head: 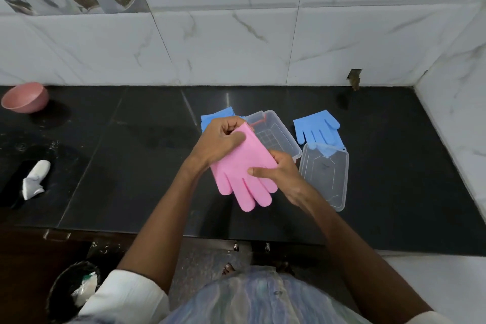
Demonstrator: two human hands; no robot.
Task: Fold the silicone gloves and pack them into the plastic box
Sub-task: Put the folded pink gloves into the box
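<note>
A pink silicone glove (243, 171) is held above the black counter, cuff up and fingers pointing toward me. My left hand (221, 139) grips its cuff end. My right hand (278, 171) pinches its right edge near the palm. Behind the glove stands the clear plastic box (278, 134), open; something red shows at its far end. The box's clear lid (326, 176) lies to its right. One blue glove (317, 130) lies flat past the lid, its cuff resting on the lid's edge. Another blue glove (217, 116) peeks out behind my left hand.
A pink bowl (25, 97) sits at the counter's far left by the marble-tiled wall. A white crumpled cloth (35, 179) lies near the left edge. A dark bin (71, 292) stands on the floor at lower left. The tiled wall closes the right side.
</note>
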